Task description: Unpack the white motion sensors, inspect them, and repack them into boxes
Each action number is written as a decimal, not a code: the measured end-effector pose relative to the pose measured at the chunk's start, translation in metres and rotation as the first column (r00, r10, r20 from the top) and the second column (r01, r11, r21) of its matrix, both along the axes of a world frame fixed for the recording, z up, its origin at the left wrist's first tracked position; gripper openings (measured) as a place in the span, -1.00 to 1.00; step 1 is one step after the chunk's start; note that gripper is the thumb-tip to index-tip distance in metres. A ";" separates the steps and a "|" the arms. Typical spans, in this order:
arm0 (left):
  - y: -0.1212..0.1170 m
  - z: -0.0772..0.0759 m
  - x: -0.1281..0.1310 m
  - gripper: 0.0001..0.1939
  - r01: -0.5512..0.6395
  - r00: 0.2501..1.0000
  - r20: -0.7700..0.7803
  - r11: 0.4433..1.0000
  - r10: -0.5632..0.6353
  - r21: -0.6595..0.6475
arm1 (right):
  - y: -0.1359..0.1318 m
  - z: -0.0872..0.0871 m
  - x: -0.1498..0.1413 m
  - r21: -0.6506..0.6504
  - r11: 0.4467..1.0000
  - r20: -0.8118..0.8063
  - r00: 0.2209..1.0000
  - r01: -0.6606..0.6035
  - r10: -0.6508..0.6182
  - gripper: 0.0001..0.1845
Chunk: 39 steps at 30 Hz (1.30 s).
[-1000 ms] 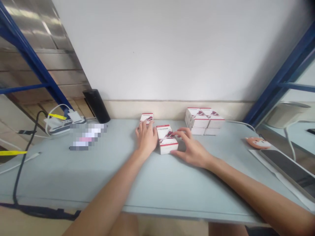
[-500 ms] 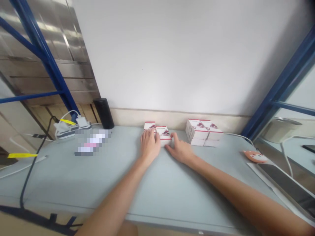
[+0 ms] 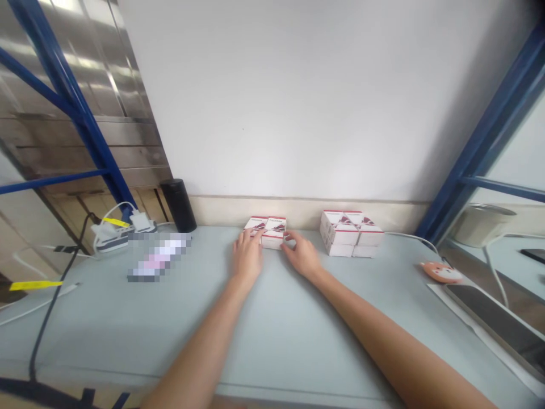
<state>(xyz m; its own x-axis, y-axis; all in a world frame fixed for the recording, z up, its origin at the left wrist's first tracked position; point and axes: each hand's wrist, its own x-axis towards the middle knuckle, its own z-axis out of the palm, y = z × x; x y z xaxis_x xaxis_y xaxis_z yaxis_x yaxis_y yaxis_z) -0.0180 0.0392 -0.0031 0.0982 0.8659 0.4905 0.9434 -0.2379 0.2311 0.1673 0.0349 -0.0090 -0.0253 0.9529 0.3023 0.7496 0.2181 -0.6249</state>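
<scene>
Two small white cartons with red edges and dark red artwork stand side by side near the wall. My left hand (image 3: 248, 254) is closed about the front of the left carton (image 3: 256, 221), its fingers at the left and thumb near the seam; the hand hides most of that carton's front. Against the right side of the right carton (image 3: 276, 225), my right hand (image 3: 303, 254) rests with thumb and fingertips apart, not wrapped round it. Further right sits a block of matching cartons (image 3: 352, 234), stacked two high.
A black cylinder (image 3: 179, 204) and a power strip (image 3: 123, 234) with plugs and cables stand at the left, near a blurred-out flat item (image 3: 159, 258). On the right lie an orange-and-white object (image 3: 441, 272) and a dark flat panel (image 3: 498, 318). Blue posts flank the grey table (image 3: 272, 341).
The right carton has moved back, level with the left one, and both now touch or nearly touch. My left hand has shifted left, off the carton tops. My right hand followed leftward.
</scene>
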 end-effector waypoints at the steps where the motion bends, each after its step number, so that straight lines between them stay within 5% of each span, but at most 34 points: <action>1: 0.000 0.002 -0.001 -0.48 0.004 1.000 -0.002 1.000 -0.004 -0.002 | 0.001 0.000 0.002 -0.003 1.000 -0.008 1.000 -0.004 0.004 -0.57; 13: 0.006 0.005 -0.010 -0.61 -0.032 0.999 0.023 0.998 0.031 0.046 | 0.000 0.003 0.009 -0.046 0.985 -0.019 0.986 -0.164 0.163 -0.32; 18: 0.007 0.009 -0.007 -0.59 -0.073 0.993 -0.091 0.996 0.077 0.051 | 0.000 0.003 0.008 -0.046 0.985 -0.025 0.986 -0.168 0.167 -0.35; 33: 0.035 0.011 -0.034 -0.61 0.104 0.968 -0.232 0.994 -0.099 0.012 | 0.003 -0.001 0.009 -0.050 0.986 -0.059 0.986 -0.160 0.157 -0.34; 39: 0.044 0.010 -0.042 -0.62 0.202 0.969 -0.162 0.976 -0.187 0.084 | 0.003 0.001 0.008 -0.049 0.989 -0.076 0.988 -0.137 0.133 -0.34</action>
